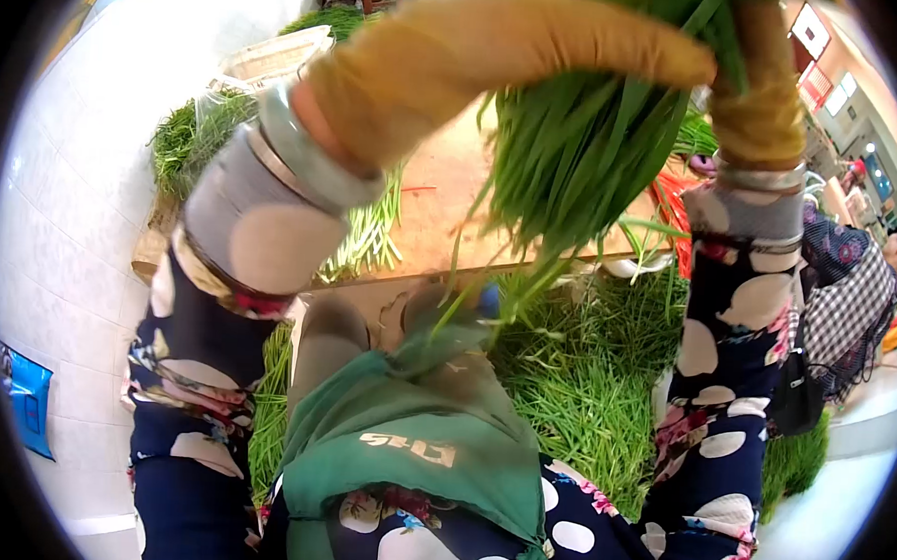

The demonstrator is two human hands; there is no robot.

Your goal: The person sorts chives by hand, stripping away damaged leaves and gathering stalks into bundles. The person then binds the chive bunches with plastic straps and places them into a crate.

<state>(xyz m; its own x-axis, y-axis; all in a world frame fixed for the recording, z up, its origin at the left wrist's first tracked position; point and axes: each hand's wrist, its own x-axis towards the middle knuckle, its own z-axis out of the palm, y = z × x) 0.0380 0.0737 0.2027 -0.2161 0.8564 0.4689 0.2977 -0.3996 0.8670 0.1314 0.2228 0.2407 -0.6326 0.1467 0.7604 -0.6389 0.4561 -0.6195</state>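
My left hand (539, 39), in a yellow-brown rubber glove, reaches across the top of the view with its fingers closed around a bunch of garlic chives (584, 166). The long flat leaves hang down in front of my body, above a wooden board. At the upper right is my right hand (761, 109), gloved the same way and closed at the bunch's upper end. Its fingertips are partly covered by leaves and cut off by the frame edge. The left glove is a little blurred by motion.
An orange-brown board (446, 220) stands before my knees, with pale-stemmed chives (370, 242) on its left. Loose greens (594, 376) are heaped below it. Red strips (675, 205) lie at its right. A person in a checked garment (847, 317) is at the far right.
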